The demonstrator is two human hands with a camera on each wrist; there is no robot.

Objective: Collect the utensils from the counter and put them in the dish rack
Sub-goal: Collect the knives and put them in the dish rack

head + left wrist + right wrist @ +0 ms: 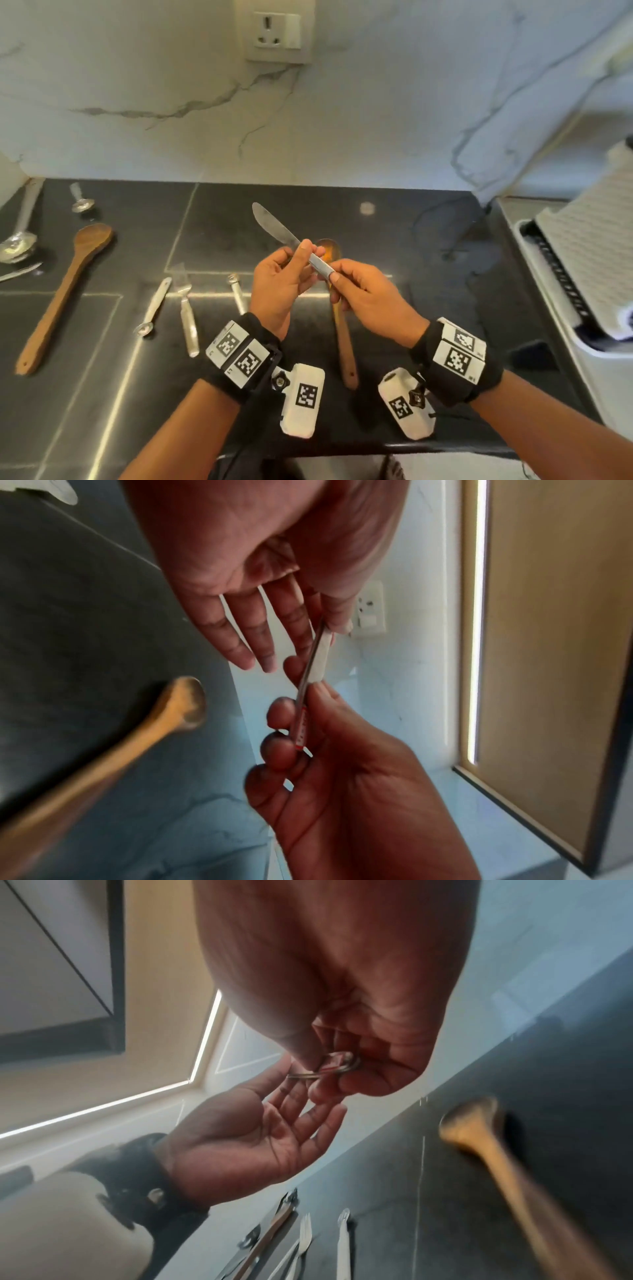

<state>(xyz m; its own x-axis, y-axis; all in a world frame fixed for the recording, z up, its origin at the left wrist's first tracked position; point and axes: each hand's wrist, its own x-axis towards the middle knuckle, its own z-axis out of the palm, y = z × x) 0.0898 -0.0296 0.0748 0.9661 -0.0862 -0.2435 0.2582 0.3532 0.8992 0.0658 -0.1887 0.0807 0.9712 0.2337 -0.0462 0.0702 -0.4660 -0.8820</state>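
- The butter knife (291, 236) is held in the air above the dark counter (394, 240), near the middle of the head view, its rounded blade pointing toward the upper left of the frame.
- The right hand (366, 294) pinches the end of the knife's handle, thumb and curled fingers closed round it; the right wrist view shows the handle end inside that grip.
- The left hand (281, 284) meets the knife where handle joins blade, thumb on top, index finger under it; its other fingers (250, 631) lie straight and spread in the left wrist view.
- Directly under the hands, a wooden spoon (342, 329) lies on the counter, bowl toward the wall.
- Left of it, in the lower middle of the frame, lie a metal handle (238, 294), a fork (186, 308) and a small spoon (152, 308), side by side and apart.
- Farther left lie a larger wooden spoon (65, 294), a steel ladle (20, 233), another small spoon (80, 200) and a blade tip (20, 272) at the frame edge.
- The white dish rack (555, 284) stands at the right edge, well apart from the knife.
- A wall socket (277, 31) sits on the marble backsplash at top centre.
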